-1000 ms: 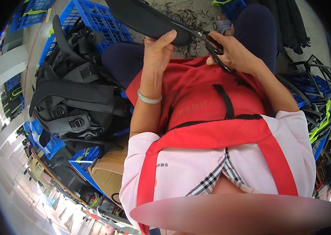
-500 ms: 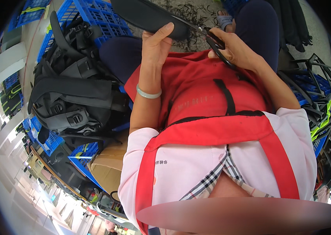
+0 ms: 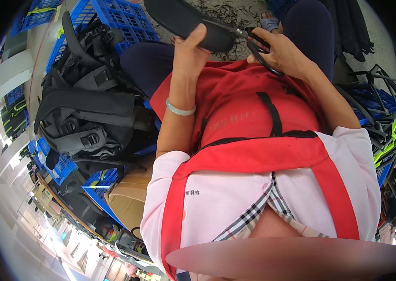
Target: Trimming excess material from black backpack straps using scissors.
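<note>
The left hand (image 3: 189, 55) clasps a long black padded strap piece (image 3: 186, 21) held above the lap, while the right hand (image 3: 280, 49) grips black scissors (image 3: 259, 47) at its near end, apparently mid-trimming, which calls for steady, careful snips.

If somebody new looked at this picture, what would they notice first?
Probably the bright red apron filling the middle. Just above it, the left hand holds a long black padded piece, while the right hand works black scissors at its end. On the person's left, a heap of black straps and buckles lies over blue plastic crates.
</note>
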A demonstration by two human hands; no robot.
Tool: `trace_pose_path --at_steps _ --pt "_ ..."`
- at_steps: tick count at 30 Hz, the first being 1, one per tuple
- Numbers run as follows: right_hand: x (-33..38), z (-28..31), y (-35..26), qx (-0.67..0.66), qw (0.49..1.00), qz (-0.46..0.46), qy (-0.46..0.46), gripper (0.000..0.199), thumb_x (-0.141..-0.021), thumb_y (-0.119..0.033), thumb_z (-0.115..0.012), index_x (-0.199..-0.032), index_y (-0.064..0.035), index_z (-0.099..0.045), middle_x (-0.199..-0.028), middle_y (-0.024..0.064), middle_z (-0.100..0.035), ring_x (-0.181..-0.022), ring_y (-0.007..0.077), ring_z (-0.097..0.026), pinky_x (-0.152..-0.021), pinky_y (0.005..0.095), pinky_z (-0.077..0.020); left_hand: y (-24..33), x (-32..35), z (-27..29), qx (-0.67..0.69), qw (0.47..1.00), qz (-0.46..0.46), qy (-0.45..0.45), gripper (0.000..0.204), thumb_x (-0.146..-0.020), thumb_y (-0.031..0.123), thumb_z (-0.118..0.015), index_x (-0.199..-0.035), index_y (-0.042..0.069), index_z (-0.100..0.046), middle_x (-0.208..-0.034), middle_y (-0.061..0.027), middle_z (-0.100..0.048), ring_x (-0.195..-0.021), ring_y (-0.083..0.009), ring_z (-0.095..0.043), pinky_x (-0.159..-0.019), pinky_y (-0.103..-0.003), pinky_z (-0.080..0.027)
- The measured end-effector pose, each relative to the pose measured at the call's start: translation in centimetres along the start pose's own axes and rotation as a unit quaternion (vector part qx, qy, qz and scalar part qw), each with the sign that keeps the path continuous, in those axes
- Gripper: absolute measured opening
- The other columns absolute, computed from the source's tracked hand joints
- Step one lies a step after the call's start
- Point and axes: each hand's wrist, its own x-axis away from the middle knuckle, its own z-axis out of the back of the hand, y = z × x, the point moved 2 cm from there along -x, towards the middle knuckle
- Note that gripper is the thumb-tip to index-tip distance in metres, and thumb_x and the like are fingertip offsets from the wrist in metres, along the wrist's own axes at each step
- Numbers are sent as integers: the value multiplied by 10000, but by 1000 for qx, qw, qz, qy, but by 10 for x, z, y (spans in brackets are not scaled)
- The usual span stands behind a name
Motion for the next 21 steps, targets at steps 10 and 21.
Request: trace_pose_path --at_steps 10,21 --pt "0 -7 -6 4 1000 21 -12 611 -744 -508 -706 -1013 8 -518 -676 137 -532 -638 281 -556 -581 376 -415 4 -5 10 -49 998 -42 -9 165 -799 -39 -654 -937 47 -623 -887 -54 -650 -820 -181 -651 -760 -337 -546" --pt "-2 -18 12 -15 996 65 63 481 -800 -398 -694 -1018 -7 -516 -604 174 -511 -520 274 -500 -509 372 -384 5 -3 17 -37 999 -12 -18 261 -800 -9 -666 -1046 46 -597 -967 -53 -632 -905 -179 -620 -840 -330 -510"
